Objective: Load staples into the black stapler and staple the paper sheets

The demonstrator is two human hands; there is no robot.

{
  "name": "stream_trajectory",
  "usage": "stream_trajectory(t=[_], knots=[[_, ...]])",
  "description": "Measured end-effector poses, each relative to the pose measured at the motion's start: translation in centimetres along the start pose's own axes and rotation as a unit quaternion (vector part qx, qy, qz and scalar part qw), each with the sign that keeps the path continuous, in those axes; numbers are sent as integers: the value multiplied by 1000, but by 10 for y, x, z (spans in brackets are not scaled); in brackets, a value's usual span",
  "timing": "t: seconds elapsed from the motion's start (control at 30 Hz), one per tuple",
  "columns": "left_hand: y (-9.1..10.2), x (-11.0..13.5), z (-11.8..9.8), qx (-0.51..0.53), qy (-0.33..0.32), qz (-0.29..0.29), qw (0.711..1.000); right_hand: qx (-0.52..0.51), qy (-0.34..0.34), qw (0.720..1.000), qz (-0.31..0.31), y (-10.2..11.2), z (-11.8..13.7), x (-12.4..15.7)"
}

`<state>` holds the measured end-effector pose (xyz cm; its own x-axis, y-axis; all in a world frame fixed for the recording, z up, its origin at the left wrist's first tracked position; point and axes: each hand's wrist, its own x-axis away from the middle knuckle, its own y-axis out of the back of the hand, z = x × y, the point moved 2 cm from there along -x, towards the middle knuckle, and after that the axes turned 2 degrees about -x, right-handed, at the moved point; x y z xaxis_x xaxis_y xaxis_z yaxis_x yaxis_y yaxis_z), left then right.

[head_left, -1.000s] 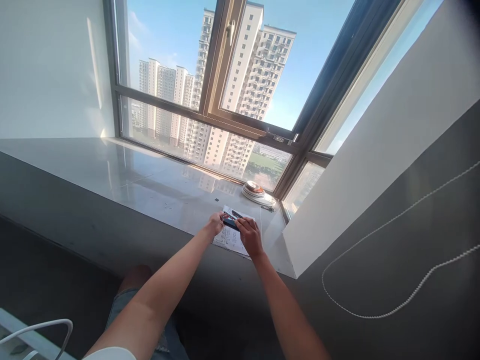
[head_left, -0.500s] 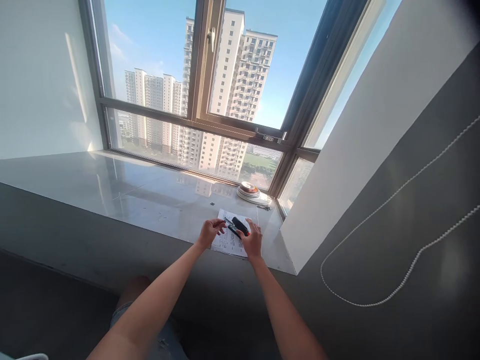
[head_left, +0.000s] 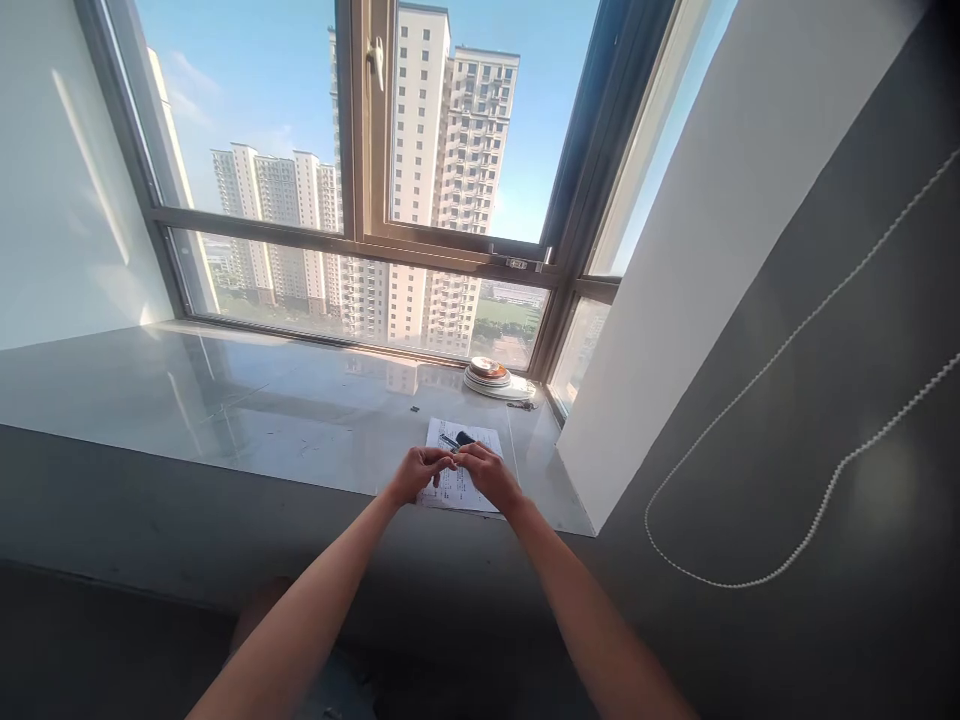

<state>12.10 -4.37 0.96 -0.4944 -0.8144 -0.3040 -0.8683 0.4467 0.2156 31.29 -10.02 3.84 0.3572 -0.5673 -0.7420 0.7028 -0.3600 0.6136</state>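
Observation:
Both my hands meet over a printed sheet of paper [head_left: 459, 488] lying near the front edge of a pale stone window ledge [head_left: 247, 400]. My left hand [head_left: 418, 471] has its fingers curled, fingertips pinched toward the right hand. My right hand [head_left: 489, 472] is curled as well and touches the left at the fingertips. Just beyond the fingers a small dark tool [head_left: 463, 438] lies on the paper; whether either hand holds anything small is hidden by the fingers.
A stack of round discs [head_left: 489, 375] sits at the ledge's back right by the window frame [head_left: 360, 240]. A white side wall [head_left: 675, 300] bounds the ledge on the right. A beaded cord [head_left: 787, 470] hangs on the grey wall.
My right hand let the dark tool down onto the paper and drew back to meet my left hand. The view swung slightly left and down.

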Motion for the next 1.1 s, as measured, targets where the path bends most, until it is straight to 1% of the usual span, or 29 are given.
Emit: stream_trajectory(t=[0.03,0.07,0.1,0.13,0.17,0.2,0.23,0.3,0.37,0.43,0.5,0.57,0.63,0.7,0.77,0.87,0.97,1.03,1.1], knots=[[4,-2,3,2,9,-32,999,7,-42,998,-48,9,-12,3],[9,-4,6,-3,17,-73,997,18,-101,988,-111,20,-27,7],[16,-8,10,-19,23,-113,993,35,-167,969,-177,32,-44,13],[25,-13,15,-50,26,-146,988,57,-235,946,-215,41,-63,19],[34,-19,20,-98,29,-167,981,78,-306,923,-219,49,-82,26],[44,-25,25,-158,32,-176,971,93,-369,907,-183,53,-101,32],[54,-33,30,-227,36,-176,957,105,-400,900,-137,55,-118,38],[72,-49,40,-357,45,-163,919,122,-437,888,-71,54,-144,47],[87,-66,51,-443,53,-151,882,144,-444,883,-50,50,-158,52],[96,-83,62,-480,62,-145,863,171,-433,883,-53,45,-164,55],[101,-101,70,-487,68,-141,859,196,-403,892,-55,40,-164,55],[102,-118,77,-482,63,-131,864,211,-379,900,-49,38,-162,55],[101,-131,82,-478,62,-109,869,217,-373,901,-37,37,-160,56],[100,-139,86,-476,74,-87,872,216,-384,897,-28,38,-157,56],[99,-139,87,-478,89,-77,871,214,-399,891,-27,39,-154,55],[96,-129,84,-482,96,-83,867,213,-418,883,-30,40,-150,53],[89,-111,74,-499,93,-87,857,216,-418,883,-7,39,-146,50],[82,-97,65,-516,77,-90,849,223,-412,883,10,39,-143,49],[73,-81,55,-520,56,-88,847,235,-411,881,11,39,-138,48]])
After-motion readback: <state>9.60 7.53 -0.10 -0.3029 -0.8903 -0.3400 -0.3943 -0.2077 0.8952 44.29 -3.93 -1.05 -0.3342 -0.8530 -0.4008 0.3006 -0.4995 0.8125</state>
